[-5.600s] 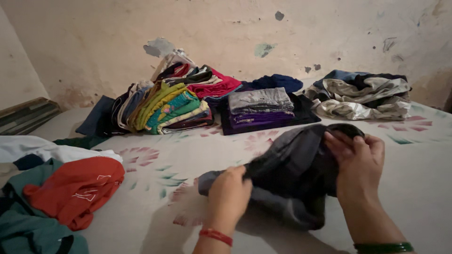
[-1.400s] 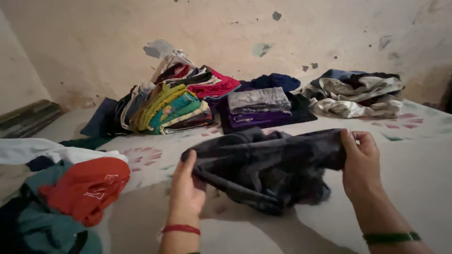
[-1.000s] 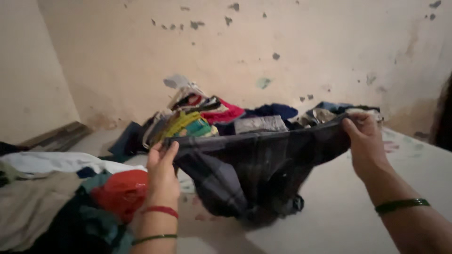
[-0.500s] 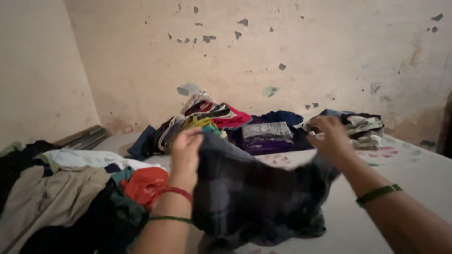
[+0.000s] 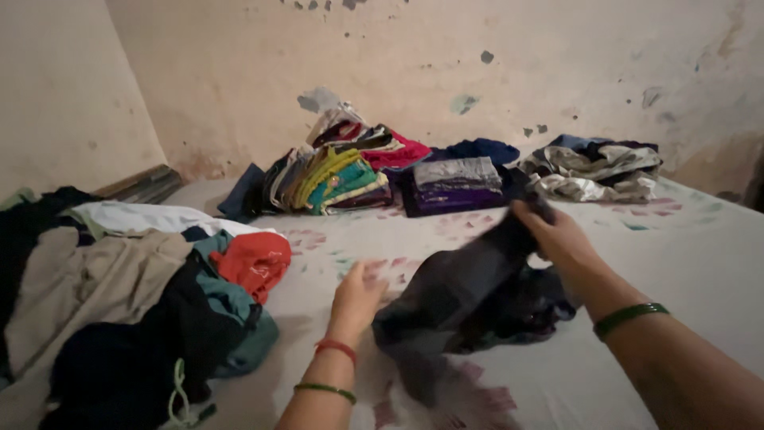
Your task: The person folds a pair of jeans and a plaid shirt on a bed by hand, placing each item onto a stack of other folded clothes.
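Dark garment (image 5: 469,295): crumpled on the patterned bed sheet (image 5: 684,255), one end lifted. Right hand (image 5: 553,231): closed on the raised end. Left hand (image 5: 356,295): open, fingers spread, just beside the garment's near end. Unsorted clothes heap (image 5: 119,295): left. Folded stacks (image 5: 382,171): by the wall (image 5: 414,56).

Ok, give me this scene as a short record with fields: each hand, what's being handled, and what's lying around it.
right hand: grips the top edge of the dark grey garment, lifting it
left hand: open, beside the garment's lower part; contact unclear
surface: bed sheet with floral print
left side: loose clothes heap with an orange piece
by the wall: folded clothes stacks
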